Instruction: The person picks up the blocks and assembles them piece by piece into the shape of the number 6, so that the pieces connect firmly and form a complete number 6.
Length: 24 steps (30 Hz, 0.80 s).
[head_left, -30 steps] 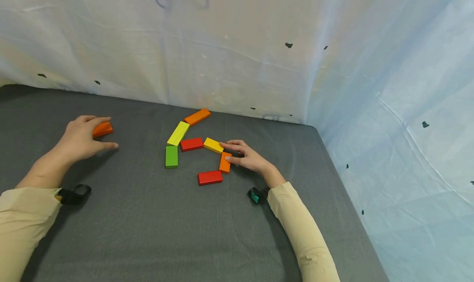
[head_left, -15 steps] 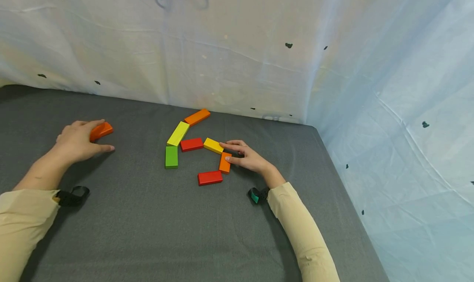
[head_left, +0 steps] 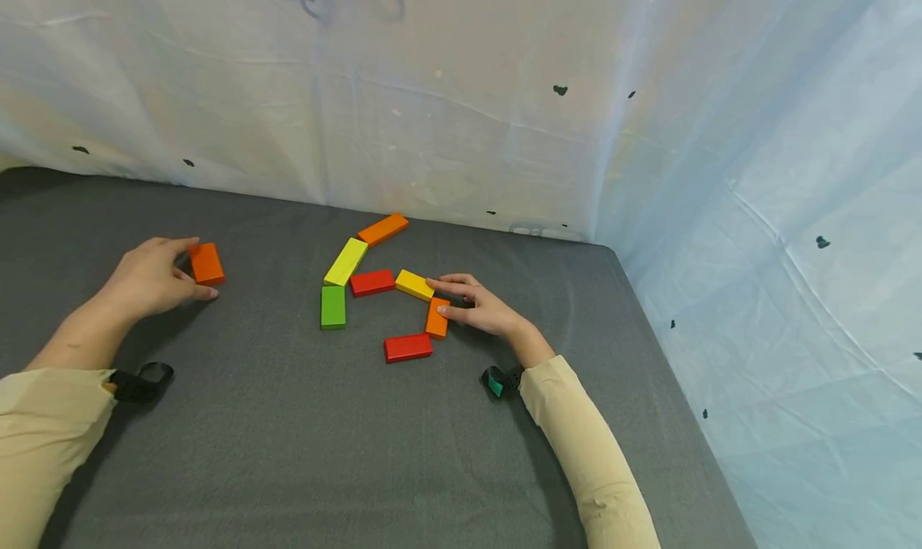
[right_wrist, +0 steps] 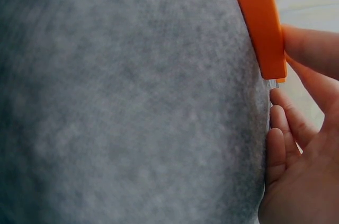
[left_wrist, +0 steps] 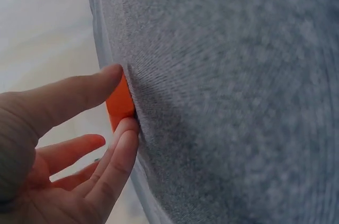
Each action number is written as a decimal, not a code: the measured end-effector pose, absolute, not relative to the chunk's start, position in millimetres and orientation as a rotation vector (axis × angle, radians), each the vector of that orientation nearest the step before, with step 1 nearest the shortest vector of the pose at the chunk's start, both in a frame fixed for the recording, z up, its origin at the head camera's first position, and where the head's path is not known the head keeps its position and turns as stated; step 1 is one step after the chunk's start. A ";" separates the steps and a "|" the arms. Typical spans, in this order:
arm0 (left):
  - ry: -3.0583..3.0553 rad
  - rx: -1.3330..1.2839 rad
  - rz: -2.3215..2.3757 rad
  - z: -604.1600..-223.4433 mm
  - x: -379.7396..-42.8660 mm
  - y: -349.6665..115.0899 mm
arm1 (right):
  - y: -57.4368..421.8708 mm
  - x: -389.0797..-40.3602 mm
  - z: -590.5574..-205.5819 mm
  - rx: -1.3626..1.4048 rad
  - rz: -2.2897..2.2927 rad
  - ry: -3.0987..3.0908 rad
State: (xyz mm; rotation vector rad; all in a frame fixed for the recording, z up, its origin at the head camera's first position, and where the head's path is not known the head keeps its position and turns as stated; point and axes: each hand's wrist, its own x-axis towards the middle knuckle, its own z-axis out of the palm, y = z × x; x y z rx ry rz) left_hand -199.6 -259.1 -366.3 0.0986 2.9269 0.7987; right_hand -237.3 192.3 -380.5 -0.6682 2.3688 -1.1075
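At the left of the head view, my left hand (head_left: 153,277) pinches an orange block (head_left: 207,264) between thumb and fingers. In the left wrist view that orange block (left_wrist: 121,99) shows between the thumb tip and fingertips, close to the grey cloth. My right hand (head_left: 484,305) lies beside the curved row of blocks, its index fingertip on the yellow block (head_left: 414,285) and its thumb on a second orange block (head_left: 437,318). In the right wrist view the thumb touches the side of this orange block (right_wrist: 262,25), while the other fingers rest low by the cloth.
The row goes on with a red block (head_left: 372,282), a green block (head_left: 333,306), a lime-yellow block (head_left: 346,262) and an orange block (head_left: 383,229) by the back sheet (head_left: 432,117). Another red block (head_left: 408,347) lies at the near end. Grey cloth (head_left: 302,453) covers the table.
The orange block at my left hand has turned, its long side now pointing more toward me. The left fingers have drawn in around it. My right hand stays in place.
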 end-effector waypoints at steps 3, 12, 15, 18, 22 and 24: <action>2.928 0.073 0.789 -367.2 -200.5 -259.7 | 192.0 -236.9 -380.2 -0.676 -1.106 2.369; 2.968 0.040 0.781 -370.7 -199.5 -259.1 | 191.4 -238.2 -381.0 -0.692 -1.102 2.377; 2.975 0.064 0.784 -371.8 -198.9 -258.4 | 191.4 -238.0 -380.4 -0.695 -1.104 2.374; 2.970 0.085 0.790 -372.1 -198.6 -258.8 | 192.0 -237.8 -380.4 -0.695 -1.109 2.371; 2.957 0.064 0.808 -372.6 -197.5 -258.0 | 192.3 -238.0 -380.9 -0.697 -1.110 2.371; 2.947 0.056 0.815 -372.7 -196.3 -256.8 | 192.3 -237.9 -380.8 -0.696 -1.112 2.368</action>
